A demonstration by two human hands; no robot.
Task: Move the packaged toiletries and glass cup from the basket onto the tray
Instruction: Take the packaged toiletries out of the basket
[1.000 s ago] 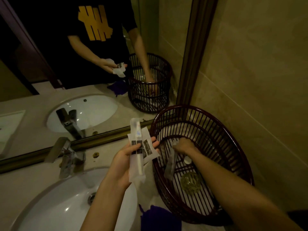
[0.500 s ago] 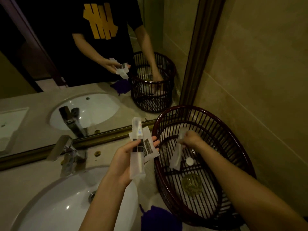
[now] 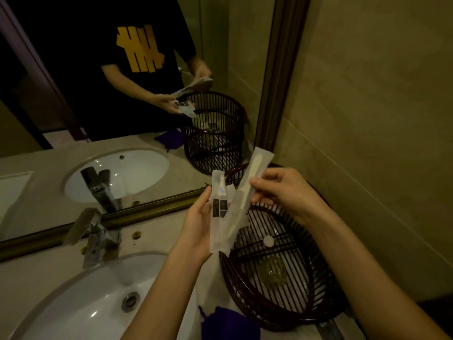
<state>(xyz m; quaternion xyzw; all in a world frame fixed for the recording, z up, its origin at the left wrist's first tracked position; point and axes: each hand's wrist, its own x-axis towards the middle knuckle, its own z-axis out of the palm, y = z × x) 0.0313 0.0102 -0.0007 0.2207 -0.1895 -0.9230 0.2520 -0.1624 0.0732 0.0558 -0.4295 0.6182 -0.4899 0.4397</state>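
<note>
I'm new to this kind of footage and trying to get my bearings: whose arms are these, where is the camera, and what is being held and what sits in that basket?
There is no machine here. A person wears a wide-angle camera on the head, looking down at their own two bare hands; the mirror above the counter shows the same person from the front.

The left hand grips a bundle of packaged toiletries, clear sachets with dark labels. The right hand pinches a long wrapped packet with a pale handle inside, probably a toothbrush or comb, and holds it against the bundle.

Below them is a dark slatted basket. A glass cup and a small white round item lie on its floor. To the left are a white sink and a metal tap; a purple cloth lies at the front. No tray is in view.
</note>
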